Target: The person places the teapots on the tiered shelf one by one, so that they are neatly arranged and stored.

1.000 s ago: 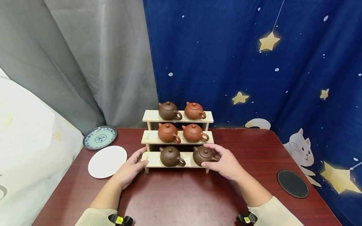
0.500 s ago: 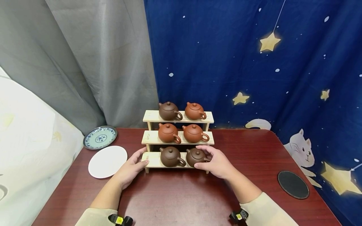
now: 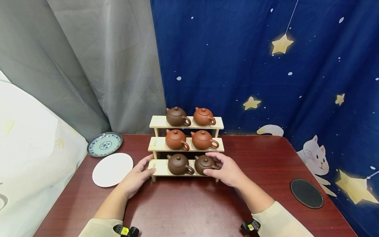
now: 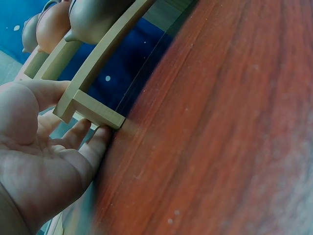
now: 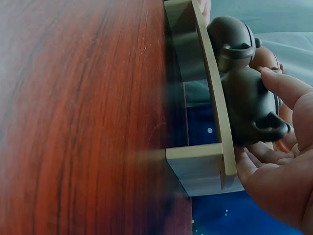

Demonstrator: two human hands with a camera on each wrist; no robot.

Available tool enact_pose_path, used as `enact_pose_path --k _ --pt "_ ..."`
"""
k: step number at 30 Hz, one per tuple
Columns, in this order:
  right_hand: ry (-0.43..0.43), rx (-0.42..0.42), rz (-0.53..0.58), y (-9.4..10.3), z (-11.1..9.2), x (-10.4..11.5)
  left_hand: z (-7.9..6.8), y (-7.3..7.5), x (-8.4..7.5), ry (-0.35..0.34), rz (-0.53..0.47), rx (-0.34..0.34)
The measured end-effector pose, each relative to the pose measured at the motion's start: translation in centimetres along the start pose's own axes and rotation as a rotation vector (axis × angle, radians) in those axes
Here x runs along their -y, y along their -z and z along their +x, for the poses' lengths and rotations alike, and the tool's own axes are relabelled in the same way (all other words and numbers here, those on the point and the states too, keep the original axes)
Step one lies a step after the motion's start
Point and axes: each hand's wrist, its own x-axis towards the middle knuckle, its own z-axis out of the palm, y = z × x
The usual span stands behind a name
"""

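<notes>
A pale wooden three-tier stand (image 3: pixel 160 167) holds several small clay teapots, two to a tier. My right hand (image 3: pixel 231 171) grips the dark brown teapot (image 3: pixel 203 164) on the right of the lowest tier, thumb on its near side and fingers behind, around the handle end. In the right wrist view this teapot (image 5: pixel 244 100) sits on the shelf board beside the other dark brown teapot (image 5: pixel 232 41). My left hand (image 3: pixel 134 177) holds the left end of the lowest tier; the left wrist view has its thumb on the board (image 4: pixel 95 66) and fingers by the leg (image 4: pixel 98 110).
Two reddish teapots fill the middle tier (image 3: pixel 217 147); a brown teapot (image 3: pixel 176 117) and a reddish teapot (image 3: pixel 203 117) stand on top. A white plate (image 3: pixel 112 169) and a blue-patterned plate (image 3: pixel 105 144) lie left, a black round mat (image 3: pixel 307 193) right, on the red-brown table (image 3: pixel 189 204).
My right hand has shifted left along the lowest tier with the dark brown teapot, now closer to its neighbour. That movement came first; the last half second shows little motion. My left hand has stayed put.
</notes>
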Motion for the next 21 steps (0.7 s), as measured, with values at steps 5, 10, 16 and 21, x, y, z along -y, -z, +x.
enact_pose_path --k 5,10,16,21 --pt "0.010 -0.026 0.022 0.9 -0.9 0.2 -0.1 -0.1 0.0 -0.001 0.000 0.004" --pt "0.023 -0.061 0.024 2.3 -1.8 0.4 -0.1 -0.1 0.0 -0.006 -0.004 0.008" --pt "0.063 -0.134 -0.032 4.4 -1.8 0.7 -0.3 0.4 -0.3 -0.023 0.036 -0.021" --pt "0.045 -0.175 -0.129 6.5 -1.2 0.2 -0.5 1.2 -1.5 -0.053 0.141 -0.086"
